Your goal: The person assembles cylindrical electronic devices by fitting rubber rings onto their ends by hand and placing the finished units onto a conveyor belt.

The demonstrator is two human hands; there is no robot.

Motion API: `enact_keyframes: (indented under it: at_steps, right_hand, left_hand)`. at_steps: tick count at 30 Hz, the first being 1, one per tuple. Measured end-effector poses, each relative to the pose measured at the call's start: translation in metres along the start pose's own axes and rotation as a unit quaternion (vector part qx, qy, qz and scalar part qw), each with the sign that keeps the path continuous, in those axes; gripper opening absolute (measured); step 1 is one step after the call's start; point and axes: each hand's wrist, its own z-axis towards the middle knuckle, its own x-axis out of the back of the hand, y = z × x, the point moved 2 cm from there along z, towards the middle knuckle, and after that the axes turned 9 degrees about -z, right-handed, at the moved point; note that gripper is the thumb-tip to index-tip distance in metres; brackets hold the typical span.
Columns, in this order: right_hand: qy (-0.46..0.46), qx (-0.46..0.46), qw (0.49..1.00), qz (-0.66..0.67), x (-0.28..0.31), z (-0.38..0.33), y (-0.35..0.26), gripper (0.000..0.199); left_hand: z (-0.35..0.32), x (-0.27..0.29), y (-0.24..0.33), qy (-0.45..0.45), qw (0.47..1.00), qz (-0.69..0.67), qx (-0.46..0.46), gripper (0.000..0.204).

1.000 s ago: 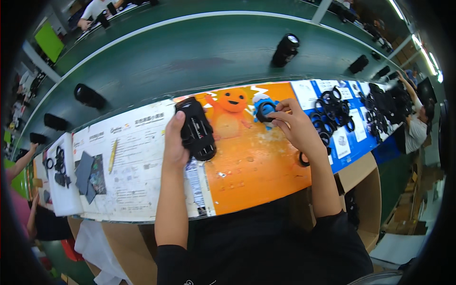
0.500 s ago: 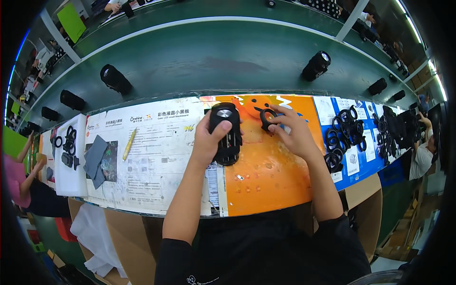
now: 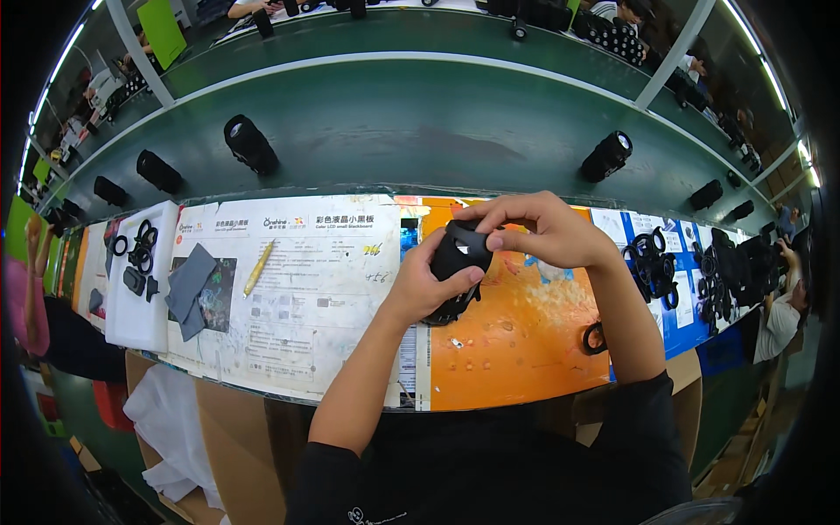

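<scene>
A black cylindrical speaker (image 3: pixel 455 259) stands tilted over the orange board, its round end facing up. My left hand (image 3: pixel 423 287) is wrapped round its side, thumb across the front. My right hand (image 3: pixel 553 229) bends over the upper end, thumb and fingers pinching a black ring (image 3: pixel 469 234) that lies against the speaker's rim. Whether the ring is fully seated cannot be made out, as my fingers cover part of it. Another black ring (image 3: pixel 594 339) lies beside my right forearm.
Black rings (image 3: pixel 649 262) lie heaped on the blue sheet at right. A yellow pen (image 3: pixel 259 269), grey cloths (image 3: pixel 191 293) and a white foam tray (image 3: pixel 160 337) with black parts are at left. Beyond the table edge, several speakers (image 3: pixel 250 144) stand on the green conveyor (image 3: pixel 411 122). People work at both sides.
My right hand has brought the ring leftward onto the end of the speaker. My left hand has shifted right and turned the speaker, so its end now points toward the right hand.
</scene>
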Motion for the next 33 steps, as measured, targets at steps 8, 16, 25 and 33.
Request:
enact_keyframes:
  at_steps: [8,16,25,33]
  right_hand:
    - [0.046,0.058,0.987,-0.144,-0.015,-0.009,-0.017,0.037]
    - [0.055,0.098,0.964,-0.24,-0.028,-0.012,-0.018,0.054]
    - [0.183,0.099,0.969,-0.135,0.017,0.025,-0.06,0.036]
    - [0.085,-0.024,0.989,0.119,-0.066,0.043,0.001,0.049]
  left_hand:
    - [0.004,0.003,-0.015,-0.01,1.0,-0.011,-0.028,0.072]
    - [0.003,0.004,-0.011,-0.019,0.999,-0.025,-0.038,0.071]
    - [0.003,-0.009,-0.004,-0.039,0.997,0.061,-0.033,0.068]
    - [0.002,0.007,-0.02,-0.022,0.999,0.041,-0.017,0.07]
